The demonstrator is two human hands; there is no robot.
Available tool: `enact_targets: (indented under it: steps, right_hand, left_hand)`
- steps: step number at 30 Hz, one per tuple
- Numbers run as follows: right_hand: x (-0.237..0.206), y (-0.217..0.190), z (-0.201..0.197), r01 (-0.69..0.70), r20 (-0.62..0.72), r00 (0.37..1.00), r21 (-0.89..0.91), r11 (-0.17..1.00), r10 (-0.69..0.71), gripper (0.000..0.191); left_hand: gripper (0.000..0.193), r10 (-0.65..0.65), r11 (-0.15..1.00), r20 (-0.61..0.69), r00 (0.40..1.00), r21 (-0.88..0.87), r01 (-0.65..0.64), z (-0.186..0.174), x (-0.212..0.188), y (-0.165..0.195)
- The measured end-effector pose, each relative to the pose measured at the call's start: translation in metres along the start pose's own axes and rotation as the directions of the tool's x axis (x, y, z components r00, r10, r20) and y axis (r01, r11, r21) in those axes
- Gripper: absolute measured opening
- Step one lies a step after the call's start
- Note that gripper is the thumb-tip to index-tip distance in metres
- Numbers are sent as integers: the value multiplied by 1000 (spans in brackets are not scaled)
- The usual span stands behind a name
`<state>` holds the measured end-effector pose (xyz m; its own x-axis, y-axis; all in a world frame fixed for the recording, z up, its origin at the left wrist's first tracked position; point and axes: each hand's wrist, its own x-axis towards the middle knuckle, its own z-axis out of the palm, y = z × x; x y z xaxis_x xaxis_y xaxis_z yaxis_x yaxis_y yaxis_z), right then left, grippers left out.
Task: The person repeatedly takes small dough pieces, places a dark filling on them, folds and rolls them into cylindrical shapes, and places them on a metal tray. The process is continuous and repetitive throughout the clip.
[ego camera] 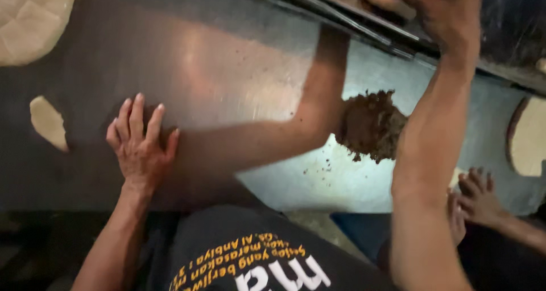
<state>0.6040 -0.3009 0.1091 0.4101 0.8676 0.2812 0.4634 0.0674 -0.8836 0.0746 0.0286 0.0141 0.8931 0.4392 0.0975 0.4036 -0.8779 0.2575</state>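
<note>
My left hand [139,143] lies flat on the steel worktop [227,80], fingers spread, holding nothing. My right hand [446,15] reaches far up to a dark tray [341,12] at the table's back edge, next to a pale wooden handle [384,0]; whether it grips anything I cannot tell. A heap of dark brown crumbly filling [369,126] sits on the worktop just left of my right forearm.
Pale flat dough pieces lie at the top left [31,18], the left [48,123] and the right edge [529,137]. Another person's hand [480,197] rests at the worktop's near edge on the right. Brown crumbs are scattered below the heap.
</note>
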Motion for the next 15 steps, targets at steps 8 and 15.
enact_targets:
  steps: [8,15]
  right_hand:
    - [23,0,5,-282,5,925,-660,696,380,28]
    - [49,-34,90,-477,-185,812,-757,447,553,25]
  left_hand:
    - [60,17,999,-45,999,-36,-19,-7,-2,-2]
    - [62,-31,993,-57,998,-120,24,-16,2,-10]
